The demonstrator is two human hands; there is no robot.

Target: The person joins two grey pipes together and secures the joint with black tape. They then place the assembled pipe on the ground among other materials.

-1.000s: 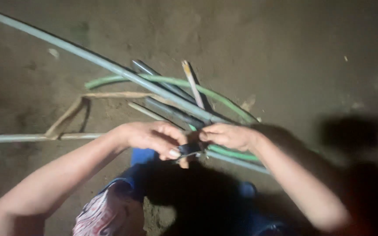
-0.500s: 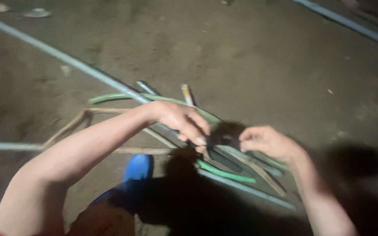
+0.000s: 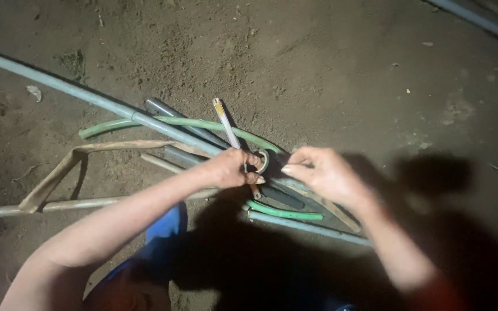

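My left hand (image 3: 231, 169) is closed around a thin pale flat strip (image 3: 223, 120). The strip slants up out of the fist, and its brown end pokes out below. Just right of the fist, a small grey band (image 3: 264, 161) curls over a bundle of grey pipes (image 3: 191, 155) lying on the dirt. My right hand (image 3: 325, 174) sits on the bundle's right part, thumb and fingertips pinched together at the band's end. The hands are a few centimetres apart, and the right hand hides the pipes beneath it.
A long grey pipe (image 3: 59, 86) runs diagonally from the upper left into the bundle. A green hose (image 3: 174, 122) arcs over it, and a tan flat strap (image 3: 87, 148) loops at left. Another pipe (image 3: 59, 204) lies lower left. My blue-clad knee (image 3: 165, 233) is below.
Both hands have moved from just in front of my knee up onto the pipe bundle. They separated briefly and have come back close together around the grey band.
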